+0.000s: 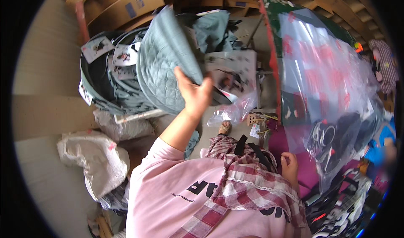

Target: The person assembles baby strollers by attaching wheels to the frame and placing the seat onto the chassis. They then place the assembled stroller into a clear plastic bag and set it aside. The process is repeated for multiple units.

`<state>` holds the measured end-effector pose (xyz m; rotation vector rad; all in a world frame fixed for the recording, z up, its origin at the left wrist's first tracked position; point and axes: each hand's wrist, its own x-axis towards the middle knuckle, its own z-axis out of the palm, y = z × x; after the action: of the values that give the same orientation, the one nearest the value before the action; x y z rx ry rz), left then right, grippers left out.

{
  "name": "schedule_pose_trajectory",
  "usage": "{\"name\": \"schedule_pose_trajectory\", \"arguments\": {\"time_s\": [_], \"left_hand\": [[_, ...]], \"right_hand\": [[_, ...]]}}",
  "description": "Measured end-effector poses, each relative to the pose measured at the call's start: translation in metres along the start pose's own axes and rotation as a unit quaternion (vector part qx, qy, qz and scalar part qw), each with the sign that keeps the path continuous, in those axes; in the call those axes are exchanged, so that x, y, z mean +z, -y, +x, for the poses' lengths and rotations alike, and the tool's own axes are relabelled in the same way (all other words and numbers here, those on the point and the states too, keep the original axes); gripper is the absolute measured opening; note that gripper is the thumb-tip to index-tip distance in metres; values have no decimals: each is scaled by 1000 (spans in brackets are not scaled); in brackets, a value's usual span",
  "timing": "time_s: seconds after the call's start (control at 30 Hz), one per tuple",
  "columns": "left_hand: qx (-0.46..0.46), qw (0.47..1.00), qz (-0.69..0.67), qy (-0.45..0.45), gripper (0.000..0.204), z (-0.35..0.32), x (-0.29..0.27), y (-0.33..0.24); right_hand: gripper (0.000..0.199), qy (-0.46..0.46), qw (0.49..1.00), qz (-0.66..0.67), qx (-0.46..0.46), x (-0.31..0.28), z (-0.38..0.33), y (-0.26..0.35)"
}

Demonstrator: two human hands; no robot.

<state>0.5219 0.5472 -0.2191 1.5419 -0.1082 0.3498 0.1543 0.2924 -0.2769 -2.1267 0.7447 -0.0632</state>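
Gripped quilted grey-green piece (162, 61) in left hand (195, 95), with fingers clamped on lower part (blurry there, likely folded), beside tagged pile (110, 95). Had right hand (289, 167) near checked apron (256, 175), with fingers curled; couldn't tell if around anything.

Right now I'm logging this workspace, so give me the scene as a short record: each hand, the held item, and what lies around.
Left hand: gripping folded quilted fabric
Held item: grey-green, motion-blurred
Right hand: beside checked apron, fingers curled; contents unclear
Left: grey-green fabric items with picture tags
Right: clear plastic sheeting, red print
Lower left: white woven sack
Top: cardboard boxes
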Motion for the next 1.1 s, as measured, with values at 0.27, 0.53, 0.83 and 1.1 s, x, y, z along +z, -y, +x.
{"name": "schedule_pose_trajectory", "arguments": {"time_s": [0.27,0.53,0.83,1.1], "left_hand": [[429,719,-74,541,61,-170,189,-133],[357,473,-166,788,33,-414,229,-161],[423,414,5,806,57,-531,293,-180],[334,347,-48,875,40,-539,267,-136]], "right_hand": [[77,-228,837,476,-147,-144,-27,13],[58,-517,624,585,40,-192,-235,-183],[62,-589,478,650,46,-134,-307,-282],[92,-625,713,290,134,-185,-256,-224]]}}
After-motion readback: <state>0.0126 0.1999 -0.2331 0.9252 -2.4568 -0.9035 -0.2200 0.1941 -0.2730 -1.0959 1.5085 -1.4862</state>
